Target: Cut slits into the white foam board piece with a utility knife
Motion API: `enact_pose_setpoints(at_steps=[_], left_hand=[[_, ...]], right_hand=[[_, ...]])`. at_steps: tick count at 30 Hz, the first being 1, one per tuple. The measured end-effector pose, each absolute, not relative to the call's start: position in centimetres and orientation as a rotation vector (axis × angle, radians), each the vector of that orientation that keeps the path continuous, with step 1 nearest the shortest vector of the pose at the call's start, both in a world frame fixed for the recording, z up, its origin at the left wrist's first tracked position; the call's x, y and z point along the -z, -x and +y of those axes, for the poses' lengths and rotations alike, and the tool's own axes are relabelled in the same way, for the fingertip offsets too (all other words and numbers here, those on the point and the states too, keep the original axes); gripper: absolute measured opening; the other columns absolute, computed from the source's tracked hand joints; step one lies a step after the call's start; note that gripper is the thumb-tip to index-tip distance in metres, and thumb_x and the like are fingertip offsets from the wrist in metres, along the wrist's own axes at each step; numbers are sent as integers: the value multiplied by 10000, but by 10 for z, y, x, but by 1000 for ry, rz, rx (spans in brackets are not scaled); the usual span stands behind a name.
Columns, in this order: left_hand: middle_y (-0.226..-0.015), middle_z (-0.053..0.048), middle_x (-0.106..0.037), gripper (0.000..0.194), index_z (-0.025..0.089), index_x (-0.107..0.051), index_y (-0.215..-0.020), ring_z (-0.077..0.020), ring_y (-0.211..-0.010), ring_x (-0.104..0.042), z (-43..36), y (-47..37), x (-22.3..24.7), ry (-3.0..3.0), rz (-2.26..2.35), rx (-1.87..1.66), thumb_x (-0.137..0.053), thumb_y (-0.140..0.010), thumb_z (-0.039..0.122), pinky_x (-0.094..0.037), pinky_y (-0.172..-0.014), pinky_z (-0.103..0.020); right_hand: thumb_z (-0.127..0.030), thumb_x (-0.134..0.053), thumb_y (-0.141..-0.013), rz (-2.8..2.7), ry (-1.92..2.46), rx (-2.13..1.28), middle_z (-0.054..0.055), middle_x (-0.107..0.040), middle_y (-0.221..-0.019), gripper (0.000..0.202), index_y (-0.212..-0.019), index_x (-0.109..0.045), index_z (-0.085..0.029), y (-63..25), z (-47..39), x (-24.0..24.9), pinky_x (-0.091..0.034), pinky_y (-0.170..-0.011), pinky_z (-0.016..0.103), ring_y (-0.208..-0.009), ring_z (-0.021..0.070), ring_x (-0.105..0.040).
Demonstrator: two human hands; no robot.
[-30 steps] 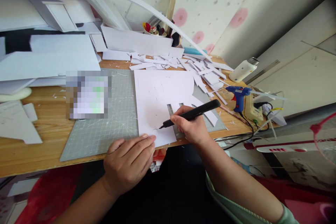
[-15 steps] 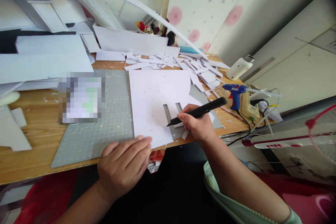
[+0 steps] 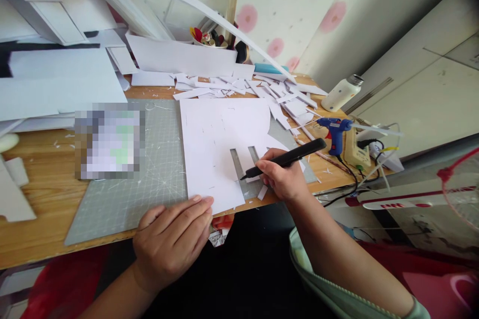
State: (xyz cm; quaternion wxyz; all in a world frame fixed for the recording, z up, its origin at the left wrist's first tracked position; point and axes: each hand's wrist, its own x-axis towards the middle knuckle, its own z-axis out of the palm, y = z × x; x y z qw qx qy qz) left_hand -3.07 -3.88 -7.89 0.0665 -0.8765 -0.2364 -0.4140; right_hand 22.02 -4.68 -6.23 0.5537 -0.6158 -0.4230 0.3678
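A white sheet (image 3: 209, 144) with two narrow slots cut in its right part lies on the grey cutting mat (image 3: 149, 159). My right hand (image 3: 280, 174) grips a black pen-like tool (image 3: 299, 153), its dark tip on or just over the sheet, left of the nearer slot's lower end. Flat on the sheet's bottom left corner rest the fingertips of my left hand (image 3: 175, 239), fingers stretched out side by side, holding nothing. A small white offcut (image 3: 262, 192) lies below my right hand.
White scraps (image 3: 277, 97) are piled behind the sheet. At the right are a blue glue gun (image 3: 335, 134), a power strip (image 3: 354, 152) with cables, and a white bottle (image 3: 342, 92). Large white boards (image 3: 67, 77) and a pixelated object (image 3: 112, 142) occupy the left.
The view has shifted slightly, moving the mat and sheet a little left in it. The tool's tip has moved slightly right and up relative to the sheet; my left hand stays on the corner.
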Motion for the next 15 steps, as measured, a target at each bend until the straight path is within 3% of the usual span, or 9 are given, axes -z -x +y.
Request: enact_pose_setpoints(at_steps=[9,15], left_hand=[[-1029,-13,-762,189,165,-707,-922,-192,-917,-710,-38,31,83,2682,-669,1277,-718,-765,60,-491,-733,-335],[-1015,-13,-763,190,159,-710,-934,-190,-915,-710,-40,31,85,2635,-672,1316,-712,-769,65,-512,-752,-323]], right_hand=[[-388,-750,-675,-909,1370,-914,-82,-433,-409,257,-620,-595,-191,-215,-47,53,-300,-377,219,-359,69,-357],[-428,-755,-690,-1029,1363,-865,-64,-479,-441,272,-645,-629,-192,-170,-43,35,-356,-419,235,-398,83,-411]])
